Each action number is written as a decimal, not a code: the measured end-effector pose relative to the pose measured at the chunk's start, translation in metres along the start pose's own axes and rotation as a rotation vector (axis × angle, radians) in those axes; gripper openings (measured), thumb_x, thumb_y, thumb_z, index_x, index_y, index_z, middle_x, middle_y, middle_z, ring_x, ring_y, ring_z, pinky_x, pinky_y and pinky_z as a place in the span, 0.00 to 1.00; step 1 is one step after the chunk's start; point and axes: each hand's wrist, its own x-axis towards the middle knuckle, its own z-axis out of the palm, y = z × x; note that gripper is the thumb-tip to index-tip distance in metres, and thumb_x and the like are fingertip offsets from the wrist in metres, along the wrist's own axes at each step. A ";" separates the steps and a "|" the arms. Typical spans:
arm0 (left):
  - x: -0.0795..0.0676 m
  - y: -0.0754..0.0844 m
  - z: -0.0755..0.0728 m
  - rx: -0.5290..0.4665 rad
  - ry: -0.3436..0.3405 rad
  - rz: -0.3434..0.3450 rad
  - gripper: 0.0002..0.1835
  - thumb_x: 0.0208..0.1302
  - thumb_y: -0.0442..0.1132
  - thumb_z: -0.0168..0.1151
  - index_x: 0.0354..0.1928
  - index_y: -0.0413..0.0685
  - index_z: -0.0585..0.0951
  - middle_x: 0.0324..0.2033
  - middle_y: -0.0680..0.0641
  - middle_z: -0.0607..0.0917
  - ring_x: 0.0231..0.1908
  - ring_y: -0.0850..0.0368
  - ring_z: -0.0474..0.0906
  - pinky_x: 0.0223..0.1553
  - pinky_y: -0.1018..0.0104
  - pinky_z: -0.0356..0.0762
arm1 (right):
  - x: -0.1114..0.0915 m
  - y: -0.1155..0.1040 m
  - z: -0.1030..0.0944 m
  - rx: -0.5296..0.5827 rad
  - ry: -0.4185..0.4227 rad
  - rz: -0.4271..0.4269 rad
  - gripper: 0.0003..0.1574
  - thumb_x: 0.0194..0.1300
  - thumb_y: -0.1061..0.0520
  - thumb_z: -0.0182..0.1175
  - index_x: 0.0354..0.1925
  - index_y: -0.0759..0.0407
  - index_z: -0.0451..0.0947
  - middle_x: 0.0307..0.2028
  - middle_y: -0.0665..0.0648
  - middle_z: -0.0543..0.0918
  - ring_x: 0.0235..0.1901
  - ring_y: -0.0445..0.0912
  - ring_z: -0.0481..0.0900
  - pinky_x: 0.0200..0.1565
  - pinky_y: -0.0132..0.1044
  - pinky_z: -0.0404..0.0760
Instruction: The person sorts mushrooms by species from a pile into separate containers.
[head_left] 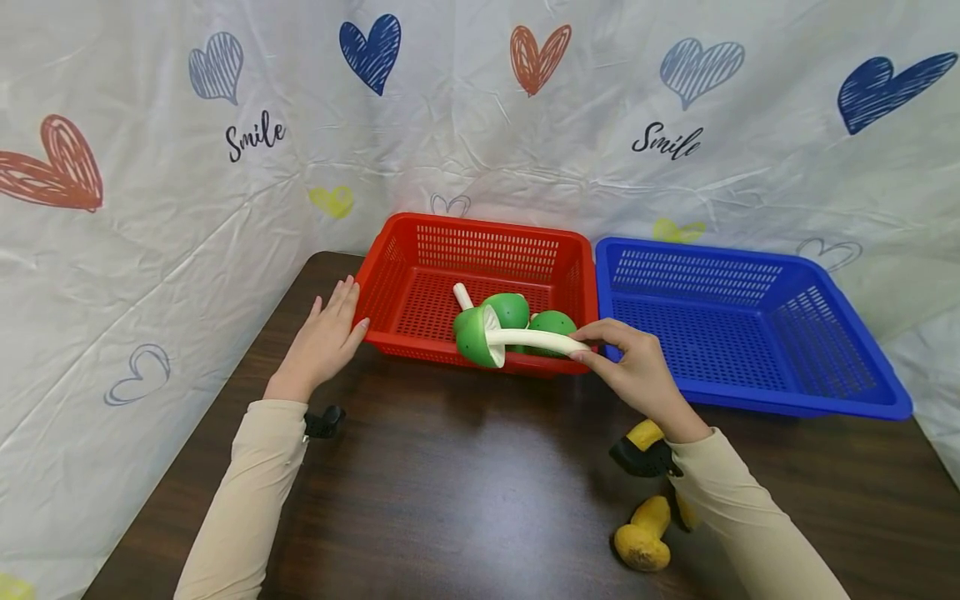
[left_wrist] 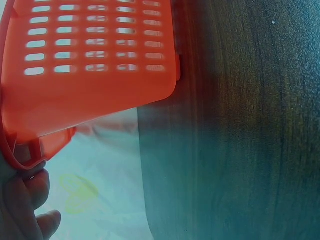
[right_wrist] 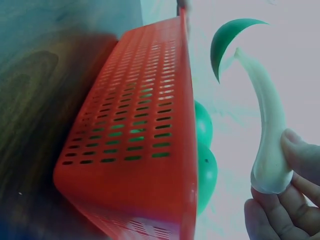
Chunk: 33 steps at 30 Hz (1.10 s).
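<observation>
Beige sleeves (head_left: 247, 500) reach up from the bottom edge, covering a person's forearms over a dark wooden table (head_left: 465, 467). Their right hand (head_left: 637, 362) pinches the end of a green-capped toy mushroom (head_left: 525, 337) by its white stem, thumb on one side and fingers on the other. It lies nearly level above the front edge of the red basket (head_left: 487, 223), cap toward the left; gripping the stem's far end seems to keep the knuckles clear of the rim. Their left hand (head_left: 321, 337) has its fingers extended along that basket's left end, probably to steady it. Inside, at least three more green mushrooms (head_left: 506, 310) crowd near the front wall, partly hidden by the held one, so the exact count cannot be told. Just beside it on the right sits the blue basket (head_left: 750, 350). Nearer, a yellow mushroom (head_left: 645, 537) lies on the table, with other yellow pieces (head_left: 647, 433) partly blocked by the right wrist and sleeve. White cloth (head_left: 480, 142) printed with hearts and "Smile" hangs behind.
</observation>
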 end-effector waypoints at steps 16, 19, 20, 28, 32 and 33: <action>-0.001 0.001 -0.002 -0.004 -0.003 0.005 0.35 0.72 0.46 0.43 0.71 0.31 0.49 0.71 0.35 0.50 0.71 0.42 0.44 0.66 0.40 0.42 | 0.024 0.010 0.006 -0.030 0.038 0.060 0.11 0.53 0.66 0.69 0.38 0.62 0.84 0.34 0.55 0.83 0.30 0.42 0.73 0.29 0.26 0.69; -0.001 0.001 -0.002 -0.009 -0.004 0.005 0.35 0.72 0.46 0.43 0.71 0.31 0.49 0.71 0.35 0.50 0.71 0.43 0.43 0.66 0.40 0.41 | 0.029 0.011 0.009 -0.040 0.047 0.087 0.11 0.54 0.64 0.68 0.39 0.62 0.84 0.36 0.55 0.84 0.33 0.43 0.77 0.34 0.29 0.75; -0.001 0.001 -0.002 -0.008 -0.004 0.006 0.35 0.72 0.46 0.43 0.71 0.31 0.49 0.71 0.36 0.49 0.71 0.43 0.43 0.66 0.40 0.41 | 0.031 0.011 0.010 -0.045 0.052 0.095 0.11 0.54 0.64 0.68 0.39 0.62 0.84 0.37 0.56 0.84 0.34 0.44 0.79 0.35 0.31 0.77; -0.001 0.000 0.000 -0.017 -0.017 -0.001 0.35 0.72 0.46 0.43 0.71 0.31 0.48 0.71 0.36 0.49 0.71 0.43 0.42 0.66 0.40 0.40 | 0.045 0.013 0.023 -0.058 0.083 0.135 0.12 0.54 0.64 0.68 0.40 0.64 0.84 0.36 0.60 0.84 0.35 0.49 0.81 0.38 0.42 0.79; -0.001 0.000 0.001 -0.015 -0.011 -0.002 0.35 0.72 0.46 0.44 0.71 0.32 0.49 0.71 0.35 0.50 0.71 0.43 0.42 0.66 0.40 0.40 | 0.052 0.013 0.028 -0.068 0.061 0.158 0.13 0.55 0.64 0.68 0.41 0.66 0.83 0.38 0.61 0.84 0.36 0.51 0.82 0.39 0.46 0.80; -0.001 0.000 0.000 -0.012 -0.008 -0.001 0.35 0.72 0.46 0.44 0.71 0.32 0.49 0.71 0.36 0.50 0.71 0.43 0.42 0.66 0.40 0.41 | 0.054 0.014 0.029 -0.070 0.053 0.172 0.13 0.55 0.64 0.68 0.41 0.66 0.83 0.38 0.62 0.84 0.36 0.52 0.81 0.39 0.47 0.80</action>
